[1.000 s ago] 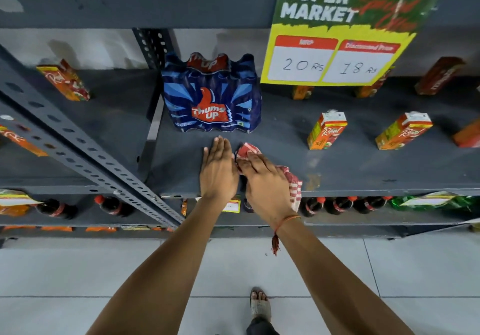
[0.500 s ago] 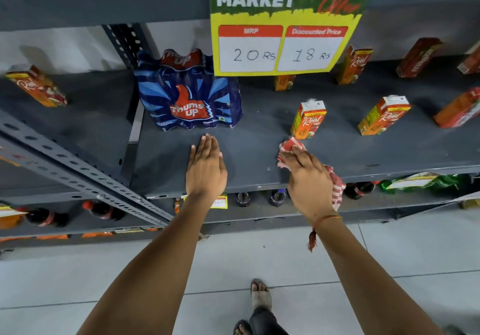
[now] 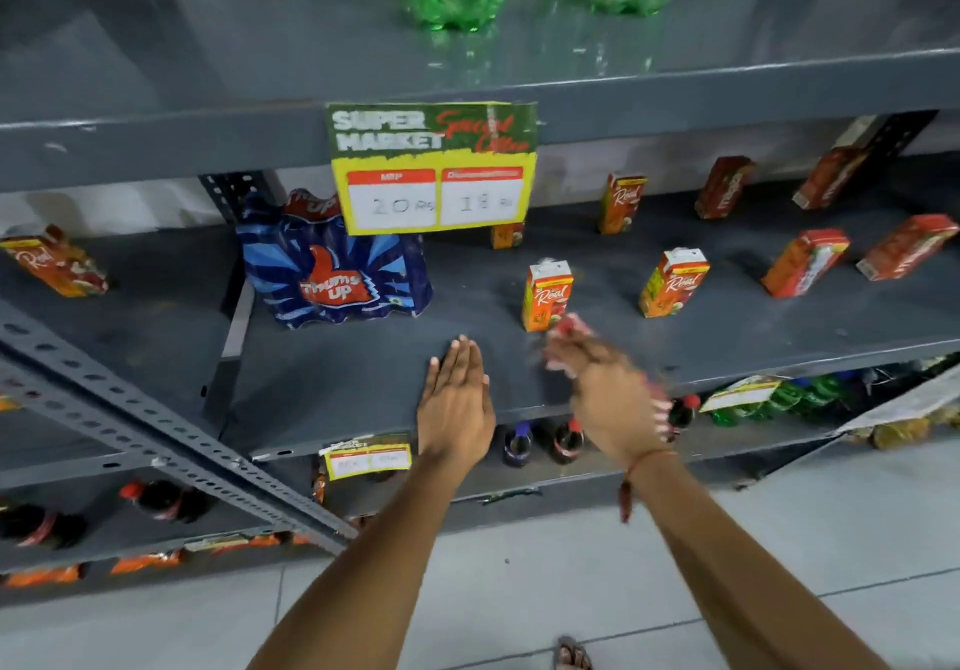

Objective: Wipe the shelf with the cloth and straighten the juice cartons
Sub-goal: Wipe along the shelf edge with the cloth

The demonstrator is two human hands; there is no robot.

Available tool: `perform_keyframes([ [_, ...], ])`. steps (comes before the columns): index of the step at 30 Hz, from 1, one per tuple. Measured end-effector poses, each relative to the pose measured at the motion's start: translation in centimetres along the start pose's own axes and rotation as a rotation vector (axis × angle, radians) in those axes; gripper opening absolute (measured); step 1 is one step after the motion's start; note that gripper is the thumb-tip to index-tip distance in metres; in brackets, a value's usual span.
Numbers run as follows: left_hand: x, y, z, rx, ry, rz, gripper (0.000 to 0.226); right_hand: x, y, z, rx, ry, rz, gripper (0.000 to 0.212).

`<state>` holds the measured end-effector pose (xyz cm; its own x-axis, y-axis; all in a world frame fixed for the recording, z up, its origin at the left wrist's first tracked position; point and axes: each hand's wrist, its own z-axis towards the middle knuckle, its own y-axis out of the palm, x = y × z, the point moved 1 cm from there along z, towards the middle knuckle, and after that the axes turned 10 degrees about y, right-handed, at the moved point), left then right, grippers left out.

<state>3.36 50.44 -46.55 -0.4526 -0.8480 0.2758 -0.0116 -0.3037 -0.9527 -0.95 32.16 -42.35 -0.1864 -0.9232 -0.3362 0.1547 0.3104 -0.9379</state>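
Now the blurred right hand (image 3: pixel 608 399) clutches the cloth (image 3: pixel 569 326) just below an upright juice carton (image 3: pixel 546 296), left hand (image 3: pixel 456 404) flat on the shelf (image 3: pixel 337 383).

sign (image 3: pixel 432 166): "super market", "20 rs"; pack (image 3: pixel 335 274): "thums up"; carton (image 3: pixel 548 297): "real"

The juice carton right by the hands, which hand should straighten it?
Probably the left hand. It lies flat and empty on the shelf, while the right hand is busy with the red-and-white cloth, blurred mid-wipe. The right is nearer that juice carton, but its fingers are full.
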Motion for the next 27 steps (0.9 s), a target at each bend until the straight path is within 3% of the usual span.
perform_keyframes([
  [2,1.2,0.9,0.5,0.0,0.005,0.005,0.054,-0.4,2.4,-0.3,-0.015,-0.126,-0.01,0.07],
  [4,1.7,1.5,0.5,0.004,-0.003,0.043,0.054,0.0,3.3,-0.1,-0.022,-0.136,-0.005,0.064],
  [11,3.4,2.1,0.7,0.055,-0.08,0.11,0.058,6.3,1.5,1.4,-0.081,-0.049,-0.067,0.063],
  [16,8.8,3.6,1.7,0.053,-0.005,0.08,0.053,11.9,-1.2,2.5,-0.105,0.024,-0.11,0.07],
  [27,17.2,7.0,6.7,0.039,-0.039,0.117,0.059,21.9,-6.3,5.4,-0.031,0.18,-0.028,0.062],
])
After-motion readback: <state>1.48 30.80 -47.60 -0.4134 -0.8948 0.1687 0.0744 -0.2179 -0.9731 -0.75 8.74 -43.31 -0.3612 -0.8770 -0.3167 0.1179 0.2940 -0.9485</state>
